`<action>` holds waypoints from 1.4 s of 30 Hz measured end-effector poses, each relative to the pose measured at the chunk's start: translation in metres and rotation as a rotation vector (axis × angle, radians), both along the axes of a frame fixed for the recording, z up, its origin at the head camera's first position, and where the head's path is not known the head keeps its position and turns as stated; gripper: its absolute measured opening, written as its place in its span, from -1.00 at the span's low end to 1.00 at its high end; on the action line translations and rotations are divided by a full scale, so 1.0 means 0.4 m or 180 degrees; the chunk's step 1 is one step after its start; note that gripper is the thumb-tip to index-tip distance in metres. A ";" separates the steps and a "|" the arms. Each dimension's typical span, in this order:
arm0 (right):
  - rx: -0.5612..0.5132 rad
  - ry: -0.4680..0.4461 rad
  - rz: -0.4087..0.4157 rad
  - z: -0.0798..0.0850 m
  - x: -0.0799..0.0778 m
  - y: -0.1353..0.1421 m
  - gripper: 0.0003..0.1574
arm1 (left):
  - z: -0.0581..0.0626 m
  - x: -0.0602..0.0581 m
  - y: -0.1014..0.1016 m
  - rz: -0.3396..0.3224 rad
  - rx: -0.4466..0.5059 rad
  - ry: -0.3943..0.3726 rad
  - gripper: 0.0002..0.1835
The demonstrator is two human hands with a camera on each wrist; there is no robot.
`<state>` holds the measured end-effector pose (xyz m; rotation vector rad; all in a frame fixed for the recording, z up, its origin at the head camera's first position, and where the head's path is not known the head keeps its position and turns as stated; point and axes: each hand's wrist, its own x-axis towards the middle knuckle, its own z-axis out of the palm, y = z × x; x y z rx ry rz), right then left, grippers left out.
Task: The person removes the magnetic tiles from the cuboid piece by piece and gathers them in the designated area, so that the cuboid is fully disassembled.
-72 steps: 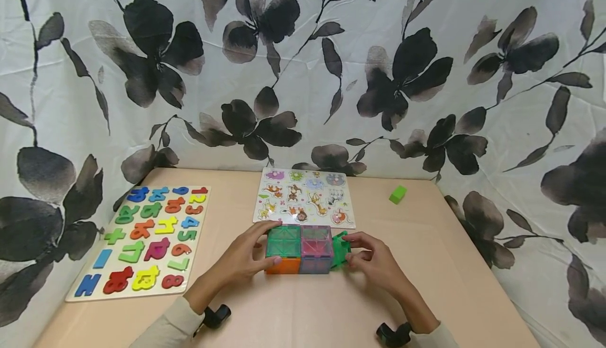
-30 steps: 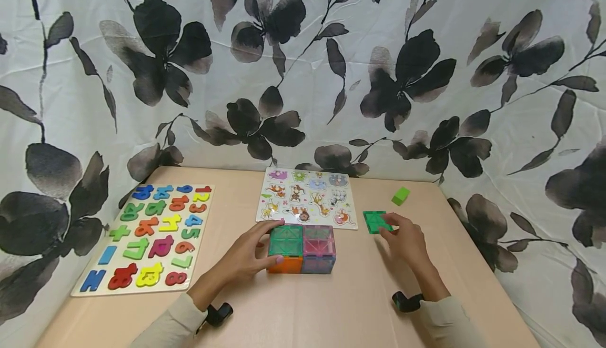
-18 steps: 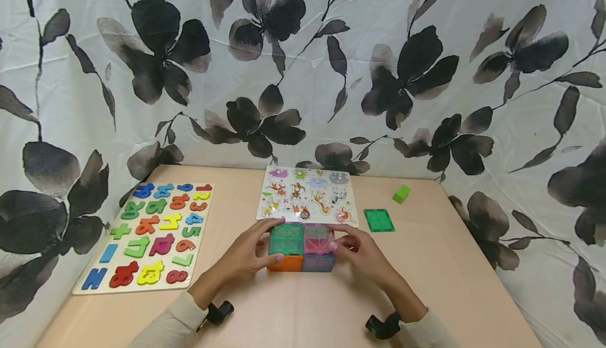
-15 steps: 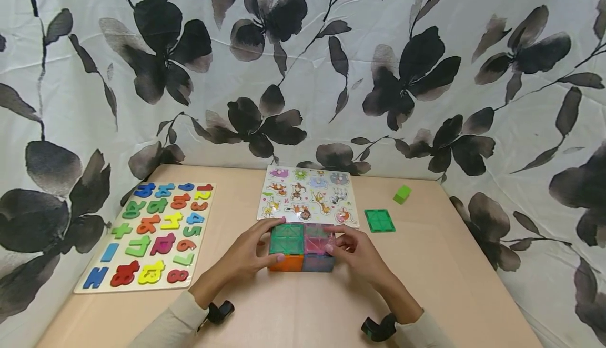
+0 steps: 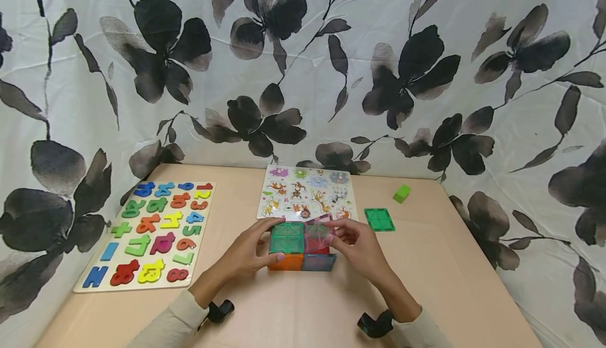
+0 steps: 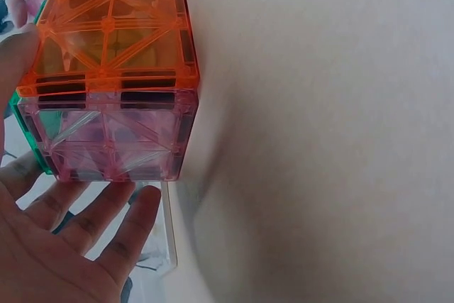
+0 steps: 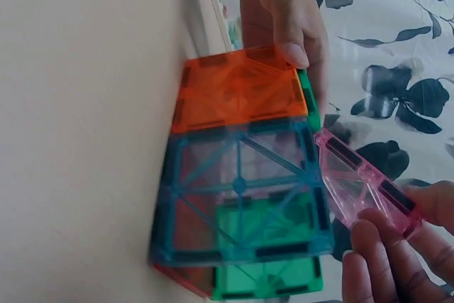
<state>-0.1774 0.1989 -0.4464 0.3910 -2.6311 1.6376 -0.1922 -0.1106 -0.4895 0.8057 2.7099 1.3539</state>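
Note:
A box of two joined cubes made of see-through magnetic tiles stands mid-table, with a green tile on top of its left half. Its front shows an orange tile and a blue tile, the blue one leaning outward at the right end. My left hand grips the left cube, thumb at the orange front and fingers by its pink side wall. Between thumb and fingers my right hand pinches a pink tile, tilted up off the right cube. Inside that cube, red and green walls show.
A loose green tile lies to the right, with a small light-green block behind it. An animal picture board lies behind the box. On the left is a letter and number puzzle board. A floral curtain hangs behind.
My right hand set the green tile from the box's right end down on the table, returned to the box and tilted the pink top tile up. The blue front tile now leans. Left hand stayed.

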 end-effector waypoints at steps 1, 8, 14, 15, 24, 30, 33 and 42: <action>-0.0018 0.0008 -0.0041 0.007 0.002 0.002 -0.67 | 0.000 0.000 0.001 -0.0006 0.0002 0.0004 -0.12; -0.0253 0.0178 -0.0244 0.030 -0.020 0.079 -0.64 | -0.001 0.001 0.002 0.0000 0.0016 -0.0016 -0.12; -0.0330 0.0082 -0.0484 0.000 -0.062 0.225 -0.59 | -0.003 0.001 0.002 0.0013 0.0013 -0.0029 -0.12; -0.0333 0.0046 -0.0551 -0.009 -0.069 0.252 -0.57 | -0.003 0.001 0.001 0.0015 0.0015 -0.0025 -0.12; -0.0049 -0.0174 -0.1179 -0.079 -0.109 0.486 -0.48 | -0.005 0.000 0.001 0.0000 0.0024 0.0030 -0.12; -0.0051 -0.0496 -0.1322 -0.112 -0.133 0.565 -0.46 | -0.003 0.001 0.000 -0.0002 0.0040 0.0014 -0.13; -0.0005 -0.0647 -0.1343 -0.123 -0.144 0.579 -0.45 | -0.001 0.002 0.001 -0.0002 0.0045 -0.0029 -0.13; 0.1222 -0.0230 -0.1666 -0.088 -0.109 0.489 -0.50 | -0.001 0.001 0.002 0.0006 0.0000 0.0008 -0.13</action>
